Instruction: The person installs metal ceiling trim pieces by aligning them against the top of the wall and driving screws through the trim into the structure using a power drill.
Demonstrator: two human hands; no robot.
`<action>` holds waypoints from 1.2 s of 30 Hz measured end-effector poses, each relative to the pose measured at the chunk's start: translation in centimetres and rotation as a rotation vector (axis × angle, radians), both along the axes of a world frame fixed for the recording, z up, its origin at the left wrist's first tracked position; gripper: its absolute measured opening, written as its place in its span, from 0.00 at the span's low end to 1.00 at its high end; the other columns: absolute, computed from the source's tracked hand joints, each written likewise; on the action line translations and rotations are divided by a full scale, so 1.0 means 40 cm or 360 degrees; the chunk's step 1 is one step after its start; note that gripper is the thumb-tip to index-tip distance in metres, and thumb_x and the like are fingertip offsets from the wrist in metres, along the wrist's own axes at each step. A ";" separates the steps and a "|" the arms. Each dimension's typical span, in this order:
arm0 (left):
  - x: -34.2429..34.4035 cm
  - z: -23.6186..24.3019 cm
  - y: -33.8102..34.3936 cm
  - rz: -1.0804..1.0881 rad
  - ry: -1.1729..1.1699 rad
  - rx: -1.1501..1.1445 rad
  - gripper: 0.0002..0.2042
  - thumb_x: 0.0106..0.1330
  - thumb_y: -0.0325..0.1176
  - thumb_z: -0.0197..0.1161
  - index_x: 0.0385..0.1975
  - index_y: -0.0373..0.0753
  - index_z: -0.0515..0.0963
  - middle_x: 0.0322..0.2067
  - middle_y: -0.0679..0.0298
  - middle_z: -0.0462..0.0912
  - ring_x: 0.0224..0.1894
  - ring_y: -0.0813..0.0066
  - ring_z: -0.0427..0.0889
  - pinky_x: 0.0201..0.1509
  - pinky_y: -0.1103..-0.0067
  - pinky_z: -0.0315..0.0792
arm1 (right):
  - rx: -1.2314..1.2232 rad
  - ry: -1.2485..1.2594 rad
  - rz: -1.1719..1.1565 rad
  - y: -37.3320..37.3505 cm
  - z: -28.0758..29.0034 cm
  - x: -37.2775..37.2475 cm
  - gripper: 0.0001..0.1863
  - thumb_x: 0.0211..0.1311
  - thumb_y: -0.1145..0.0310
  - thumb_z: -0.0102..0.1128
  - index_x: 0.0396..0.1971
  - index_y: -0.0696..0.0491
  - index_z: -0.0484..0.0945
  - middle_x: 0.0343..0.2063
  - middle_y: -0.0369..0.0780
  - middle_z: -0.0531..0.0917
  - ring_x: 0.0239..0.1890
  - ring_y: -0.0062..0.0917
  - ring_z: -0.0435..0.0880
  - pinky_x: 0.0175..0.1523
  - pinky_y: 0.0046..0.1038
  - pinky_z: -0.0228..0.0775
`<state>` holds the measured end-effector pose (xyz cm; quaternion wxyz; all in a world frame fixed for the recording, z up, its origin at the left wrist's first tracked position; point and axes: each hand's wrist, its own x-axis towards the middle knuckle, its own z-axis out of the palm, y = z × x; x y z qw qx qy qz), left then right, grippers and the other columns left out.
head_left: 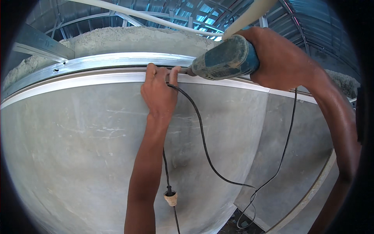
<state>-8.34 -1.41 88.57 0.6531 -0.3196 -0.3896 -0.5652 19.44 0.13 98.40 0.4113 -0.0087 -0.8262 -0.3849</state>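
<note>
My right hand [284, 58] grips a teal power drill [228, 58], held sideways along the top of the wall with its nose pointing left. The drill's tip ends close beside the thumb of my left hand [159, 91]. My left fingers are bent over the white trim strip [105, 78], just below a silver metal channel [117, 59]. What they pinch there, if anything, is too small to tell. A black cord [200, 121] emerges by my left thumb and droops to the right. The drill's bit is mostly hidden.
Below the trim is a grey wall panel [89, 144]. A plug connector [170, 197] hangs by my left forearm. Rough concrete [128, 41] rises behind the channel, with a metal stud [43, 43] at left. A pale pipe [156, 17] crosses overhead under the metal roof [327, 27].
</note>
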 end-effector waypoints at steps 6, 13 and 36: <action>-0.010 0.019 -0.096 0.0022 0.0122 0.0068 0.11 0.55 0.34 0.77 0.25 0.35 0.82 0.26 0.57 0.79 0.27 0.60 0.79 0.32 0.69 0.73 | 0.0025 0.0119 -0.0223 0.008 -0.007 0.028 0.33 0.44 0.79 0.72 0.57 0.60 0.75 0.49 0.52 0.81 0.51 0.41 0.84 0.61 0.36 0.74; -0.030 -0.027 -0.059 0.0201 0.0244 -0.0345 0.15 0.58 0.44 0.74 0.29 0.36 0.83 0.33 0.60 0.83 0.28 0.63 0.84 0.30 0.70 0.77 | -0.0006 0.0181 -0.0228 -0.007 -0.017 0.040 0.38 0.42 0.78 0.73 0.60 0.58 0.71 0.51 0.50 0.80 0.54 0.42 0.81 0.63 0.37 0.72; -0.036 0.014 0.059 0.0170 0.0133 0.0161 0.18 0.52 0.48 0.76 0.17 0.40 0.80 0.25 0.66 0.75 0.18 0.63 0.75 0.20 0.69 0.67 | -0.0150 0.0463 -0.0247 0.078 0.015 0.077 0.44 0.40 0.74 0.76 0.63 0.56 0.67 0.53 0.50 0.79 0.56 0.44 0.79 0.65 0.40 0.69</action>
